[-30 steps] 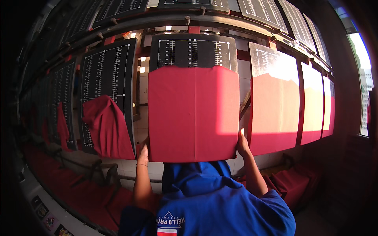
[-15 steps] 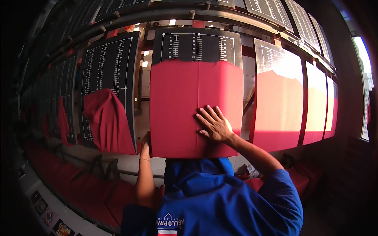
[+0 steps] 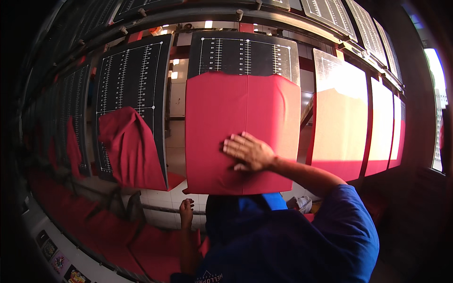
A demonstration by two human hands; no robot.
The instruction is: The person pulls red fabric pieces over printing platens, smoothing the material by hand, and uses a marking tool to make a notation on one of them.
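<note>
A red fabric piece (image 3: pixel 245 104) covers most of a black board (image 3: pixel 257 47) in front of me, whose far end with white ruled scales stays bare. My right hand (image 3: pixel 250 152) lies flat on the fabric near its middle, palm down, fingers stretched out to the left. Faint creases run along the cloth's right part, and a small corner of it sticks out at the near left. Below that corner, off the board, my left hand (image 3: pixel 187 212) hangs with its fingers curled in; nothing shows in them.
On the left, a similar board (image 3: pixel 130 70) carries a crumpled red cloth (image 3: pixel 130 146). To the right, sunlit boards hold flat red fabric (image 3: pixel 337 132). A dark metal rail (image 3: pixel 203 15) crosses behind them. More red fabric (image 3: pixel 89 212) drapes low at the left.
My left hand has come off the board's near left edge and moved down. My right hand has slid slightly left across the fabric, its fingers turning leftward. The whole view has shifted a little.
</note>
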